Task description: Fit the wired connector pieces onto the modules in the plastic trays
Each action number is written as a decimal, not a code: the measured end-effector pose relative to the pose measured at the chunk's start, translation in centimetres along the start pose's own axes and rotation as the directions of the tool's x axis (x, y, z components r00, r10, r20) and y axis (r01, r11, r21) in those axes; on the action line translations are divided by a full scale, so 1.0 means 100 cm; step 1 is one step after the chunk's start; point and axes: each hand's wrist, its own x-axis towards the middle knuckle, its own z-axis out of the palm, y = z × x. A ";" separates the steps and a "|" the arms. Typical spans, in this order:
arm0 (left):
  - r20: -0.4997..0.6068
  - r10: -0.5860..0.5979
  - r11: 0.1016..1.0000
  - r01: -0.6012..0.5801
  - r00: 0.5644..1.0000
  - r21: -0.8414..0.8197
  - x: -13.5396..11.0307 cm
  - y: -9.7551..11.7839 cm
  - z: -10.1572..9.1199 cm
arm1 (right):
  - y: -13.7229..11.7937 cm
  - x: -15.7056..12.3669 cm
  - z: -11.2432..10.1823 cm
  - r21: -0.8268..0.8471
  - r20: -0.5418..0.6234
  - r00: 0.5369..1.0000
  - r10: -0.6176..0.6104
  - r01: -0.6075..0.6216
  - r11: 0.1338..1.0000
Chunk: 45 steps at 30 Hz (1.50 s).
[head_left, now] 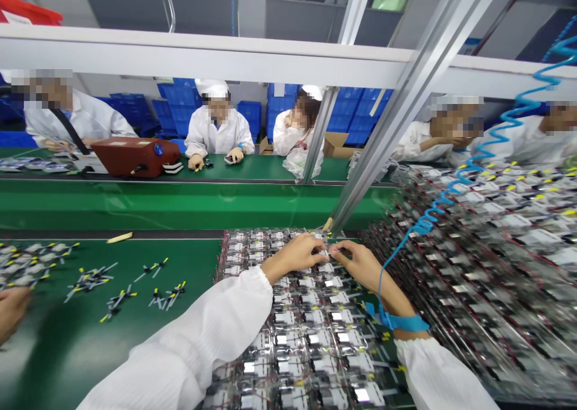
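Both hands are over the far end of a clear plastic tray point(288, 338), which holds rows of small white-and-black devices with red wires. My left hand point(297, 251) reaches in from the left, its thumb and fingers pinched together just above the far rows. Facing it, my right hand point(358, 264) is pinched too, its fingertips almost touching those of the left. A small pale piece seems to lie between the fingertips, too little of it showing to name. A blue wrist strap point(403, 323) with a coiled cord is around my right wrist.
On the right rises a tall stack of filled trays point(487, 278). Small black-and-grey parts with yellow tips point(118, 302) lie on the green bench at left, near a co-worker's hand point(13, 311). A slanted metal post point(383, 151) and blue coiled cord point(484, 139) cross ahead. Co-workers sit opposite.
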 end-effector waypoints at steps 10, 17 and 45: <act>0.000 0.001 1.000 -0.001 1.000 0.008 0.000 -0.001 0.001 | 0.003 -0.001 0.000 0.000 0.003 1.000 -0.001 0.001 1.000; 0.005 0.012 1.000 -0.012 1.000 0.009 0.000 -0.001 0.002 | 0.002 -0.002 0.003 0.001 0.010 1.000 0.000 0.000 1.000; 0.018 0.032 0.999 -0.033 0.999 0.028 -0.001 -0.005 0.007 | -0.008 -0.003 -0.003 -0.054 0.034 0.998 -0.058 0.059 0.997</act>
